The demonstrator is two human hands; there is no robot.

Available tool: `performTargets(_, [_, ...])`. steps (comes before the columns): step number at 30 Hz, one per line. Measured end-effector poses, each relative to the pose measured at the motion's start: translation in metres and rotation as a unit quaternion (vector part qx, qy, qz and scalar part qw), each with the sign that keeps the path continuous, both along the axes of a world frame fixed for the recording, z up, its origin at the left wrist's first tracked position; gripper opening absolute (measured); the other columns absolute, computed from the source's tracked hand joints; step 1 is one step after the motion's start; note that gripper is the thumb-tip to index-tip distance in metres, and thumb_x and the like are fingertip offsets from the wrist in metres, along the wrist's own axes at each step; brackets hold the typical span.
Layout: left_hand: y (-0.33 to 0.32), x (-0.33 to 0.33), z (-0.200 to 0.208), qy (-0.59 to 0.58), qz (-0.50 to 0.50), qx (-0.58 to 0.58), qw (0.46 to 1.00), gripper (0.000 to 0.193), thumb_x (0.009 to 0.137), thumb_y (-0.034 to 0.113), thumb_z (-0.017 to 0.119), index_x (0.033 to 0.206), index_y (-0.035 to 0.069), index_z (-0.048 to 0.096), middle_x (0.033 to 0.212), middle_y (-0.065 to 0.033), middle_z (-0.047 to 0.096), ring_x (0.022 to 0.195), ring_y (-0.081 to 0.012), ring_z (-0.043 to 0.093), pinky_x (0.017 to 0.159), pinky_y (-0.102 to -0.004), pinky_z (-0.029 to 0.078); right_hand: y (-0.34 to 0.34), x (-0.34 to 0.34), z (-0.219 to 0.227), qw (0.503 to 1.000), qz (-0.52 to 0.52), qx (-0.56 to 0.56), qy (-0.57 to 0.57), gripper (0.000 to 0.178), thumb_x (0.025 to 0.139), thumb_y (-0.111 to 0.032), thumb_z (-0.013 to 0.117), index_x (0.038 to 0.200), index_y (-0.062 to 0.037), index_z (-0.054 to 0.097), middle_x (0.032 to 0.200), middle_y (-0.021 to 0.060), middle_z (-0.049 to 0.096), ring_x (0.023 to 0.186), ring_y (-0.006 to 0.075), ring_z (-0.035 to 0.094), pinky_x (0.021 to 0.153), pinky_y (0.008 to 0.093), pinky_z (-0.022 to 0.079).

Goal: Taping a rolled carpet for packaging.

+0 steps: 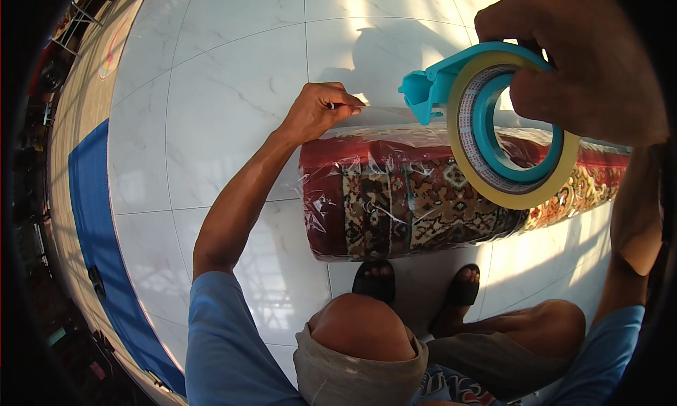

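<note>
A rolled carpet (423,201) with a red border and a patterned face lies across the floor in front of me, wrapped in clear plastic film. Above its right part, my right hand (589,64) is closed on a turquoise tape dispenser (437,78), which carries a large roll of yellowish clear tape (462,156). At the roll's far left corner, the fingers of my left hand (317,113) are pinched together. A thin see-through strip (395,112), seemingly tape, runs from them toward the dispenser's cutting end. The carpet's right end is partly hidden behind my right arm and the tape.
White marbled tiles (240,75) surround the carpet. My knees and sandalled feet (374,280) are close to its near side. Farther left lie a blue mat (106,216) and a beige floor strip, with dark clutter at the rim. Sunlight and shadows fall across the tiles.
</note>
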State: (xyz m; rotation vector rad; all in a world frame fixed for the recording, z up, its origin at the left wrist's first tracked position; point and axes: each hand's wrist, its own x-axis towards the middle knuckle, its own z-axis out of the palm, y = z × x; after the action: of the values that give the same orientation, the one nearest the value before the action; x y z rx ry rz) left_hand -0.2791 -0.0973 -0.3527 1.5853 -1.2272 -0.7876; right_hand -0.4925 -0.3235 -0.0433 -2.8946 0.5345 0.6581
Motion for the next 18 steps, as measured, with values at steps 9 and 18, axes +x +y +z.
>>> performTargets(9, [-0.011,-0.004,0.003,-0.143,-0.069,-0.005,0.987,0.012,0.092,0.013,0.081,0.102,0.007,0.083,0.088,-0.0103,0.076,0.074,-0.0247,0.07,0.066,-0.0383,0.053,0.01,-0.001,-0.007,1.0,0.015,-0.01,-0.01,0.031,0.081,-0.016,0.069,0.106,0.0004,0.073,0.082,0.0127,0.068,0.084,0.0235,0.066,0.08,0.0407,0.054])
performTargets(18, [-0.009,0.001,0.009,-0.19,-0.138,0.016,0.972,0.013,0.09,0.009,0.075,0.101,0.007,0.082,0.094,-0.0125,0.079,0.084,-0.0334,0.073,0.073,-0.0441,0.057,0.015,0.001,-0.011,0.999,0.023,-0.017,-0.016,0.032,0.08,-0.017,0.069,0.107,0.0005,0.073,0.082,0.0135,0.068,0.084,0.0248,0.066,0.081,0.0415,0.054])
